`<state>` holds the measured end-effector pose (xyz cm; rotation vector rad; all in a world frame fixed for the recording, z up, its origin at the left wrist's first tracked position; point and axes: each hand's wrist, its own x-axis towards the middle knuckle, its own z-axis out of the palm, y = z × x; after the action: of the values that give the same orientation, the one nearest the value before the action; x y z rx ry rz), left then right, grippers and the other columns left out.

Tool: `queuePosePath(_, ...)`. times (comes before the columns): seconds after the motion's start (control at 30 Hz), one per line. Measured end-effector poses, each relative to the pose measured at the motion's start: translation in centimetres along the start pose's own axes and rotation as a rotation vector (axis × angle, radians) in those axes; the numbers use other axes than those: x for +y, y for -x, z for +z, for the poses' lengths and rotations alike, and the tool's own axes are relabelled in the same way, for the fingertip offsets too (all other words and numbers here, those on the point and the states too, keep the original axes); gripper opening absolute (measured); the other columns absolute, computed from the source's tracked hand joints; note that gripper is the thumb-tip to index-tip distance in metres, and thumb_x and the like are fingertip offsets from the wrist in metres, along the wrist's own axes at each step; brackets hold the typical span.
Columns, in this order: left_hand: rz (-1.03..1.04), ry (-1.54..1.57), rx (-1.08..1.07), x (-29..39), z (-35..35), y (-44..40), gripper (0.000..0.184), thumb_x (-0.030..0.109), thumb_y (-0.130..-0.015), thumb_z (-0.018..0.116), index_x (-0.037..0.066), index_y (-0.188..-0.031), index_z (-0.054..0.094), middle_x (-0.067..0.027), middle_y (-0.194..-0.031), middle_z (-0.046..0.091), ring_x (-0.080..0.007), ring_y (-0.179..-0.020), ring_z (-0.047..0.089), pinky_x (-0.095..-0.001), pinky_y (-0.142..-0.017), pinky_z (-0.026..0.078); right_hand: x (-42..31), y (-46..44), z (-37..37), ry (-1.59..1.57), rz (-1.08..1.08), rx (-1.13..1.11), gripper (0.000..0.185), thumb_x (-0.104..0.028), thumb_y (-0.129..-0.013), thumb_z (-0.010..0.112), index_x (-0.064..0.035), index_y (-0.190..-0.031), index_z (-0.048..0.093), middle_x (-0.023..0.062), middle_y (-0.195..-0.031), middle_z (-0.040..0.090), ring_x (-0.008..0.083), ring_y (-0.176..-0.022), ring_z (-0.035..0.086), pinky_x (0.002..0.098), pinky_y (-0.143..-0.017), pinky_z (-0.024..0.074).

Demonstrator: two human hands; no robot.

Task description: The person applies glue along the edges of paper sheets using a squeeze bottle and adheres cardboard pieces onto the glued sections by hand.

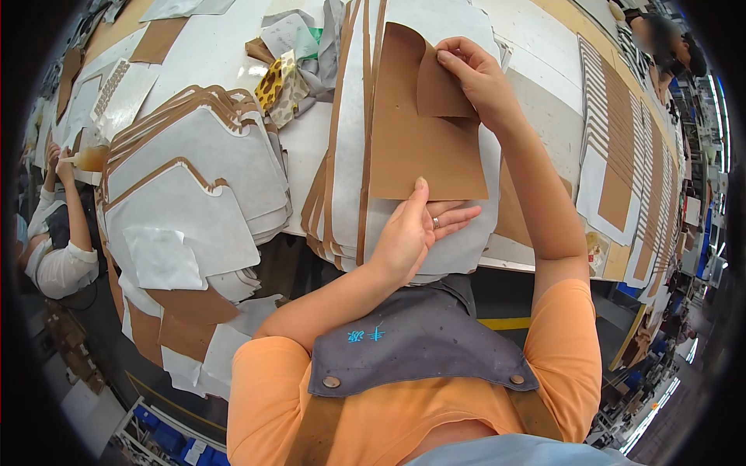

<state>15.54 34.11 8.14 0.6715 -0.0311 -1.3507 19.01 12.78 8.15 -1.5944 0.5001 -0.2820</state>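
A brown leather-like sheet (423,159) lies over a stack of grey-white pieces with brown edges (347,140). At its lower edge, my left hand (416,227) has its thumb on top and its fingers underneath, and a ring shows on one finger. My right hand (480,81) pinches the sheet's upper right corner between thumb and fingers, curling it up and over. The sheet's underside looks brown too. What lies directly beneath the sheet is hidden.
To the left stands another stack of grey-white, brown-edged pieces (186,167). Scraps, one spotted yellow (270,88), lie behind it. Striped brown and white pieces (614,155) rest along the right side. At far left a person's hands (61,161) are near an amber-coloured bottle (91,158).
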Motion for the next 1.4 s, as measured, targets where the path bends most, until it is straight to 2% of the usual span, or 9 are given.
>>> queuePosePath(0.13, -0.031, 0.029, 0.015, 0.1, 0.1, -0.4, 0.052, 0.039, -0.100, 0.016, 0.002, -0.133, 0.032, -0.0200, -0.131, 0.044, -0.0336, -0.116, 0.049, -0.0422, -0.100, 0.037, 0.1, -0.5, -0.1, 0.056, 0.027, -0.002, 0.015, -0.018, -0.091, 0.054, -0.0061, -0.099, 0.059, -0.0026, -0.086, 0.059, 0.0037, -0.079, 0.052, 0.0190, -0.069, 0.0422)
queuePosePath(0.33, -0.066, 0.113, 0.006, 0.6, -0.3, -0.6, 0.053, 0.039, -0.099, 0.014, 0.002, -0.133, 0.031, -0.0208, -0.131, 0.044, -0.0339, -0.118, 0.048, -0.0422, -0.101, 0.036, 1.1, -0.8, -0.1, 0.207, -0.104, 0.018, 0.015, -0.017, -0.090, 0.055, -0.0042, -0.097, 0.060, -0.0027, -0.085, 0.059, 0.0033, -0.078, 0.050, 0.0188, -0.069, 0.0413)
queuePosePath(0.43, -0.073, 0.132, 0.007, 0.7, -0.3, -0.6, 0.053, 0.039, -0.100, 0.014, 0.001, -0.133, 0.031, -0.0212, -0.130, 0.044, -0.0340, -0.118, 0.048, -0.0423, -0.101, 0.037, 1.3, -0.9, -0.3, 0.215, -0.087, 0.039, 0.016, -0.017, -0.088, 0.055, -0.0043, -0.096, 0.060, 0.0028, -0.087, 0.063, 0.0105, -0.082, 0.055, 0.0243, -0.075, 0.0439)
queuePosePath(0.97, -0.107, 0.154, 0.020, 0.8, -0.1, -0.5, 0.051, 0.037, -0.100, 0.017, 0.001, -0.132, 0.032, -0.0230, -0.130, 0.044, -0.0335, -0.118, 0.048, -0.0418, -0.100, 0.037, 0.8, -0.4, 0.1, 0.287, -0.118, 0.032, 0.016, -0.017, -0.087, 0.055, -0.0042, -0.093, 0.061, 0.0025, -0.085, 0.063, 0.0118, -0.078, 0.056, 0.0255, -0.073, 0.0445)
queuePosePath(1.07, -0.139, 0.077, -0.003, 0.7, -0.2, -0.5, 0.053, 0.038, -0.100, 0.014, 0.001, -0.134, 0.030, -0.0229, -0.130, 0.044, -0.0337, -0.118, 0.048, -0.0415, -0.100, 0.038, 1.0, -0.5, 0.1, 0.287, -0.134, 0.030, 0.016, -0.018, -0.088, 0.055, -0.0041, -0.094, 0.061, 0.0032, -0.085, 0.063, 0.0120, -0.077, 0.056, 0.0257, -0.072, 0.0444)
queuePosePath(1.17, -0.276, -0.032, -0.092, 1.0, -0.7, 0.1, 0.047, 0.031, -0.101, 0.019, -0.002, -0.130, 0.037, -0.0218, -0.127, 0.048, -0.0311, -0.117, 0.049, -0.0402, -0.099, 0.038, 1.0, -0.4, 0.1, 0.288, -0.131, 0.025, 0.017, -0.018, -0.088, 0.054, -0.0038, -0.094, 0.060, 0.0035, -0.085, 0.063, 0.0120, -0.077, 0.055, 0.0260, -0.071, 0.0444)
queuePosePath(1.27, -0.096, -0.639, -0.191, 2.8, 0.1, 2.1, 0.037, 0.021, -0.098, 0.036, -0.003, -0.123, 0.046, -0.0216, -0.121, 0.053, -0.0312, -0.114, 0.051, -0.0405, -0.098, 0.038, 1.0, -0.4, 0.1, 0.298, -0.150, 0.026, 0.017, -0.018, -0.088, 0.054, -0.0036, -0.094, 0.060, 0.0035, -0.084, 0.063, 0.0120, -0.076, 0.055, 0.0258, -0.071, 0.0444)
queuePosePath(1.37, 0.678, -1.576, -0.045, 3.8, -0.4, 1.8, 0.035, 0.014, -0.089, 0.052, -0.004, -0.119, 0.051, -0.0226, -0.120, 0.052, -0.0342, -0.114, 0.049, -0.0432, -0.098, 0.036, 1.1, -0.5, 0.1, 0.301, -0.156, 0.026, 0.017, -0.018, -0.088, 0.054, -0.0036, -0.094, 0.060, 0.0037, -0.084, 0.064, 0.0120, -0.076, 0.055, 0.0256, -0.070, 0.0445)
queuePosePath(1.4, 0.668, -1.638, 0.005, 3.7, -0.7, 1.5, 0.037, 0.015, -0.087, 0.054, -0.004, -0.119, 0.051, -0.0232, -0.121, 0.050, -0.0355, -0.115, 0.047, -0.0441, -0.099, 0.035, 1.1, -0.5, 0.1, 0.303, -0.151, 0.030, 0.017, -0.018, -0.088, 0.054, -0.0036, -0.094, 0.061, 0.0038, -0.084, 0.064, 0.0121, -0.076, 0.055, 0.0255, -0.070, 0.0445)
